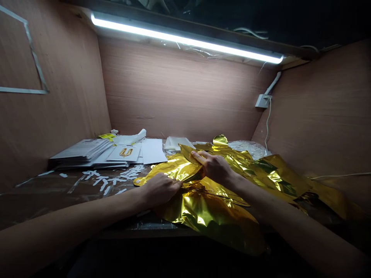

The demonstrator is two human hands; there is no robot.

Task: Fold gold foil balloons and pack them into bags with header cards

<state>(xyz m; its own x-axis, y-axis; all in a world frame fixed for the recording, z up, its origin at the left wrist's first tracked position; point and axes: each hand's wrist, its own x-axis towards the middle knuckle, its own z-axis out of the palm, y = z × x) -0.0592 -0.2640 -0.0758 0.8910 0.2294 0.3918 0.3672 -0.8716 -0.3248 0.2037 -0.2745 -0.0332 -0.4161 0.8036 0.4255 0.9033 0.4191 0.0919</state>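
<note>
Shiny gold foil (199, 212) lies in crumpled sheets over the middle and right of the table, and part of it hangs over the front edge. My left hand (162, 189) is closed on the foil's near side, its knuckles facing up. Higher and to the right, my right hand (213, 166) pinches a raised, folded edge of the foil between thumb and fingers. The foil between both hands is lifted and creased. Some of my fingertips are hidden behind the foil.
Stacked white cards (84, 150) stand at the left, beside a card with a gold U (126, 153). Small white strips (107, 179) are scattered on the dark table. Clear plastic (249, 148) lies at the back right. A power socket (262, 100) with a cable hangs on the wall.
</note>
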